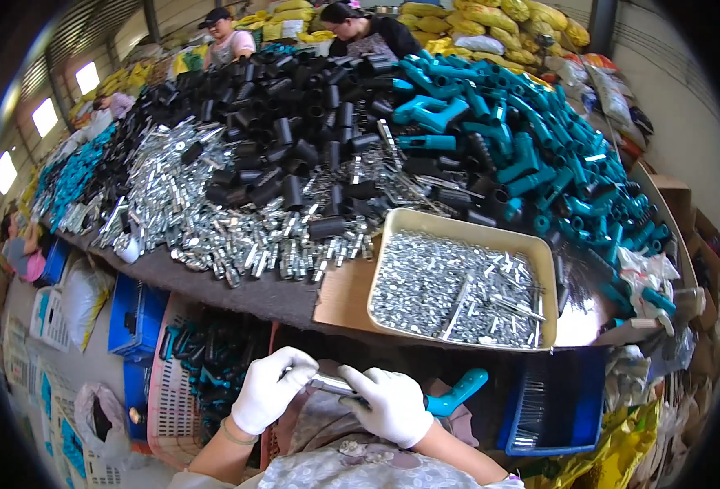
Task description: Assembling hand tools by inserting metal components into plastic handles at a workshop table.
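Observation:
Above my lap, both white-gloved hands are closed on a tool with a bent teal handle (463, 389) and a silver metal shaft (334, 385). The fingers of my left hand (272, 391) pinch the shaft's left end. My right hand (390, 406) wraps round the tool's middle, hiding where shaft and handle meet. The handle sticks out to the right, beyond that hand. Just ahead, at the table's near edge, stands a cream tray (549, 297) full of small silver metal parts (450, 281).
The dark table (282, 295) carries heaps of metal shafts (172, 179), black sleeves (282, 130) and teal handles (523, 155). Below are a pink crate (164, 407) of teal-and-black pieces and a blue bin (584, 399) holding thin rods. Several people sit at the table's far and left sides.

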Action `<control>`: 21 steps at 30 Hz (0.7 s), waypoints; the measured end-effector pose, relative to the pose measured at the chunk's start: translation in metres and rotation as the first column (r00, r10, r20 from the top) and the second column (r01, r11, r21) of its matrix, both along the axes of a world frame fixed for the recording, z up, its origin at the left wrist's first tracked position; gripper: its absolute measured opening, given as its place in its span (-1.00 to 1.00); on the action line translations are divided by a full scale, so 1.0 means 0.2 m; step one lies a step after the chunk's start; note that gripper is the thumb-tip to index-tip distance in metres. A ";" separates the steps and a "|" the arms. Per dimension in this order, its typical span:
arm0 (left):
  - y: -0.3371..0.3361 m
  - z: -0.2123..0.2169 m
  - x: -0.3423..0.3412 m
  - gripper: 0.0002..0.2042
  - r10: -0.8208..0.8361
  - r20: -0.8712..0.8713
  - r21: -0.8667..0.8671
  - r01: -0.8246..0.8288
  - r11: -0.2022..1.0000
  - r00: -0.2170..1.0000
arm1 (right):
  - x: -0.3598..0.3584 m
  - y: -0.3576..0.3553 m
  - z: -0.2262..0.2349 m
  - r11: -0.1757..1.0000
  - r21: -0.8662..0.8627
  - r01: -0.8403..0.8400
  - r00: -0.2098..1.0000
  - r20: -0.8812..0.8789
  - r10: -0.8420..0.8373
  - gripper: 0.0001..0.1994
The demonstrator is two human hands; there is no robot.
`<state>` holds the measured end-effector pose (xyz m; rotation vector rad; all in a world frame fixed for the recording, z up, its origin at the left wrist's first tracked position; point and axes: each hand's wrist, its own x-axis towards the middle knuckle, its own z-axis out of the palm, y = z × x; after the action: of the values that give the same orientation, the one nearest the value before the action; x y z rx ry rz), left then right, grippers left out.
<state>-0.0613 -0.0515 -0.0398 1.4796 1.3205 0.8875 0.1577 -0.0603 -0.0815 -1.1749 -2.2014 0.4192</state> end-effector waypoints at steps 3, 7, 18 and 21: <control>-0.02 0.01 0.00 -0.89 -0.055 -0.121 0.044 0.060 0.997 0.991 | 0.01 -0.03 0.01 1.000 0.000 0.025 0.999 0.047 -0.025 -0.53; 0.02 0.12 0.03 -0.82 -0.300 -0.346 0.350 0.419 0.838 0.889 | 0.12 0.00 -0.06 0.861 -0.367 -0.352 0.895 -0.400 0.195 -0.57; 0.05 0.26 0.00 -0.66 -0.297 -0.236 -0.011 0.303 0.953 0.925 | 0.12 -0.03 0.00 0.912 -0.334 -0.237 0.929 -0.352 0.113 -0.64; 0.00 0.26 0.04 -0.83 -0.346 -0.466 0.297 0.513 0.806 0.814 | 0.14 0.00 -0.02 0.873 -0.344 -0.346 0.894 -0.405 0.194 -0.63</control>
<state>-0.0524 -0.0507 0.0120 2.2847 1.0108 0.5911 0.1847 -0.0605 -0.0848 -0.8849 -2.0052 1.1717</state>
